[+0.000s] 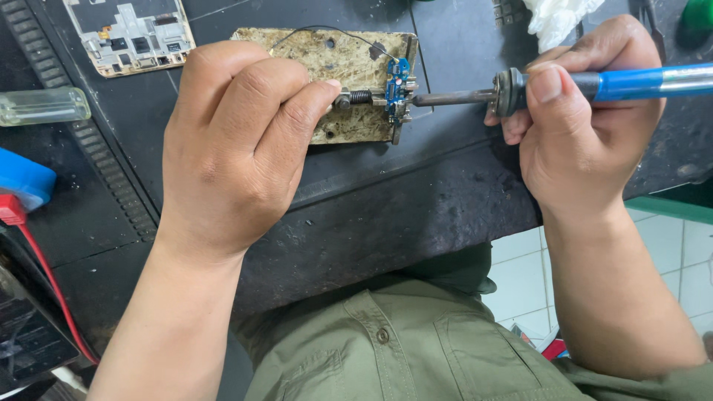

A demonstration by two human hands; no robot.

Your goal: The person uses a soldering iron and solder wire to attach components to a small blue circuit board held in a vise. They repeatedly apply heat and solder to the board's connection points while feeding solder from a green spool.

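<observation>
My right hand (583, 130) grips a soldering iron with a blue handle (639, 82); its metal tip touches a small blue circuit board (396, 89). That board is clamped on a worn, stained holder plate (342, 59) lying on the dark workbench (386, 215). My left hand (238, 145) rests on the left part of the plate, fingers pinched together near the spring clamp (359, 96). What the fingers pinch is hidden. A thin dark wire (327, 30) arcs over the plate to the board.
An opened phone frame with exposed parts (130, 33) lies at the top left. A clear plastic handle (41, 105) sits at the left edge, above a blue and red tool (18, 189) with a red cable. White tissue (557, 18) is at the top right. Tiled floor (520, 275) shows below the bench edge.
</observation>
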